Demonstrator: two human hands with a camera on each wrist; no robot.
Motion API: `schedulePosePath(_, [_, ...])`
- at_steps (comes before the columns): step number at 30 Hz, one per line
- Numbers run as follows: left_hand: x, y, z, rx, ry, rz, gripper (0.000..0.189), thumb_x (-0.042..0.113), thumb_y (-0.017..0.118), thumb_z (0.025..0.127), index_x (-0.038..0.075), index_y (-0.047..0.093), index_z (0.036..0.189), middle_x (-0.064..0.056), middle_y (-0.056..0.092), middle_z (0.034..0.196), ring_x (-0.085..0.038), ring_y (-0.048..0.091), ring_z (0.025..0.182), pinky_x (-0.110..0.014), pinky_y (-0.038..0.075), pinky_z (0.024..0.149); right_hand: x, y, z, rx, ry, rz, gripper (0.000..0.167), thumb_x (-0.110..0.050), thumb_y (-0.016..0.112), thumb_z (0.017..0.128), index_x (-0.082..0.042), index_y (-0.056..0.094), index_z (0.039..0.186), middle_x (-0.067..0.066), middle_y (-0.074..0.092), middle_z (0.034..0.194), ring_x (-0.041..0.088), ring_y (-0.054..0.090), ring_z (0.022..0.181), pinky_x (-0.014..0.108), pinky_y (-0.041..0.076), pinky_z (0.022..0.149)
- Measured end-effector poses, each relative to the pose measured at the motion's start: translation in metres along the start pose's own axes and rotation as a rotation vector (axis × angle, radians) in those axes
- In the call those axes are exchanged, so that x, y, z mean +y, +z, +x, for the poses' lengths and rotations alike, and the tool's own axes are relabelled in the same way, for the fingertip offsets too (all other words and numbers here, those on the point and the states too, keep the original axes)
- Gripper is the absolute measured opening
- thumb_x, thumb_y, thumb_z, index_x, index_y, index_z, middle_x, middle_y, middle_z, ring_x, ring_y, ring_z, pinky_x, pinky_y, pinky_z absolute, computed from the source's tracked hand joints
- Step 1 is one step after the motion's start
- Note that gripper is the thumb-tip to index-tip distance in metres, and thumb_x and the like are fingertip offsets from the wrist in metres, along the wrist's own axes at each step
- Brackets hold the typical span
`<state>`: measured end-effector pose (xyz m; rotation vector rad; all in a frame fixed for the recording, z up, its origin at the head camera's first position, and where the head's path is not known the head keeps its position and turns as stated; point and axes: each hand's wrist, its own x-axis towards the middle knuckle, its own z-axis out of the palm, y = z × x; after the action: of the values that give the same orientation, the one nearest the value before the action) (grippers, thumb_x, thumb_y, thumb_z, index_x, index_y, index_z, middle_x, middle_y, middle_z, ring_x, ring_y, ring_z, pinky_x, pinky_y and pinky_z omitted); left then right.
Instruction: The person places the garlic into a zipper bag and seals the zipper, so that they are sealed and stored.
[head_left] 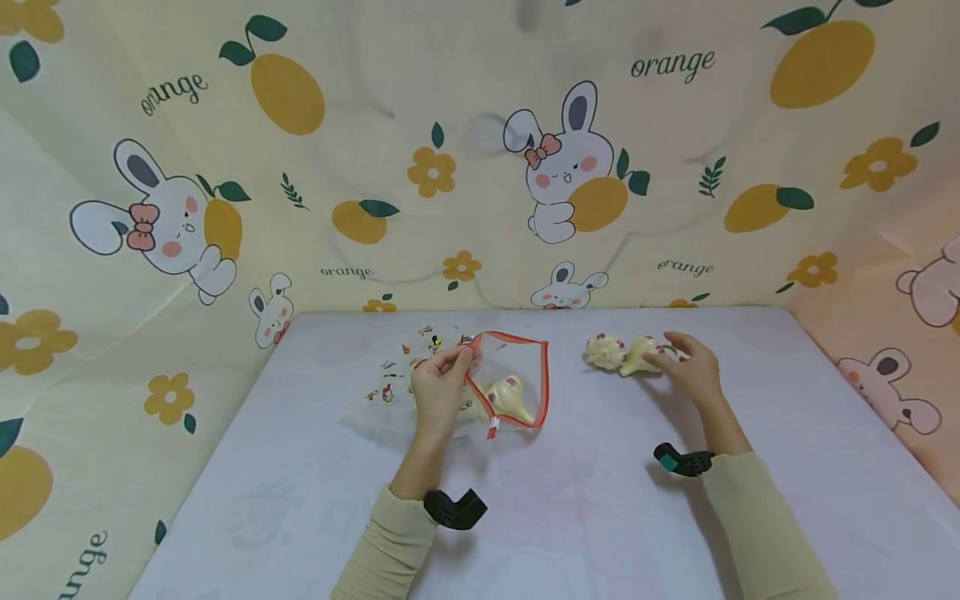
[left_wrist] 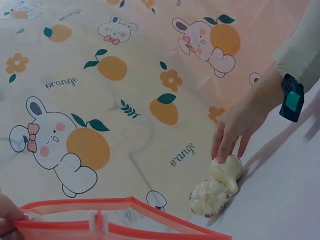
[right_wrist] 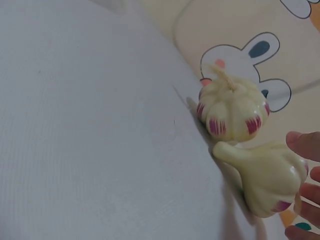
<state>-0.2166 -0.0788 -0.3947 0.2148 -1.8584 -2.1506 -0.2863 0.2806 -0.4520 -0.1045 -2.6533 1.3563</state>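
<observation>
My left hand (head_left: pixel 437 390) pinches the rim of a clear zip pouch (head_left: pixel 544 379) with red trim and small cartoon prints. The pouch's mouth gapes towards the right, and a garlic bulb (head_left: pixel 507 397) shows inside it. Two more cream garlic bulbs with purple patches lie side by side on the table at the right. My right hand (head_left: pixel 694 368) is at the nearer of these, a long-necked bulb (right_wrist: pixel 272 177), thumb and fingers spread about its rounded end. Beyond that neck sits the rounder, ribbed bulb (right_wrist: pixel 232 112). In the left wrist view the red rim (left_wrist: pixel 130 204) crosses the bottom.
A white-covered table (head_left: pixel 555 517) carries everything. Behind it and along both sides hangs a cream cloth (head_left: pixel 480 75) printed with rabbits and oranges. Black wrist cameras sit on the left wrist (head_left: pixel 455 509) and the right wrist (head_left: pixel 684 460).
</observation>
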Motion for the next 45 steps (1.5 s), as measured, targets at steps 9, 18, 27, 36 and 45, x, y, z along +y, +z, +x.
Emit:
schedulePosePath(9, [0.0000,0.0005,-0.0011,0.001,-0.009,0.014,0.019,0.010,0.066,0.091,-0.004,0.071,0.102,-0.022,0.074,0.103,-0.008,0.073,0.083,-0.019,0.061,0.077,0.0035,0.0012,0.0028,-0.044,0.031,-0.007,0.074,-0.027,0.069,0.089,0.007,0.034,0.144,0.032,0.037,0.148,0.049,0.035,0.137,0.056,0.036,0.115])
schedulePosePath(18, [0.0000,0.0011,0.0000,0.001,-0.011,0.009,0.019,0.010,0.065,0.091,-0.004,0.071,0.103,-0.023,0.073,0.104,-0.007,0.073,0.083,-0.019,0.061,0.077,0.0034,0.0049,0.0085,-0.052,0.082,-0.011,0.069,-0.023,0.069,0.089,0.008,0.037,0.142,0.032,0.040,0.146,0.047,0.038,0.135,0.053,0.039,0.113])
schedulePosePath(27, [-0.0007,0.0017,0.0008,0.008,-0.013,-0.001,0.019,0.010,0.065,0.091,-0.005,0.070,0.102,-0.021,0.074,0.102,-0.006,0.073,0.083,-0.019,0.061,0.077,0.0023,0.0049,0.0064,-0.053,0.099,-0.010,0.065,-0.023,0.067,0.090,0.010,0.041,0.139,0.032,0.044,0.143,0.046,0.043,0.133,0.051,0.042,0.111])
schedulePosePath(36, [0.0016,0.0016,-0.0010,0.003,0.000,-0.004,0.018,0.008,0.065,0.091,-0.005,0.070,0.102,-0.023,0.073,0.104,-0.006,0.072,0.082,-0.018,0.061,0.076,0.0046,0.0021,0.0056,-0.011,0.080,-0.065,0.062,-0.028,0.069,0.089,0.008,0.048,0.135,0.031,0.053,0.135,0.044,0.052,0.125,0.031,0.047,0.093])
schedulePosePath(45, [0.0020,0.0009,-0.0011,0.000,0.003,-0.004,0.019,0.009,0.065,0.091,-0.005,0.071,0.102,-0.023,0.073,0.104,-0.008,0.073,0.084,-0.018,0.061,0.077,0.0019,-0.0010,0.0027,0.012,0.066,-0.055,0.063,-0.030,0.070,0.088,0.007,0.050,0.134,0.030,0.054,0.134,0.042,0.052,0.124,0.011,0.040,0.081])
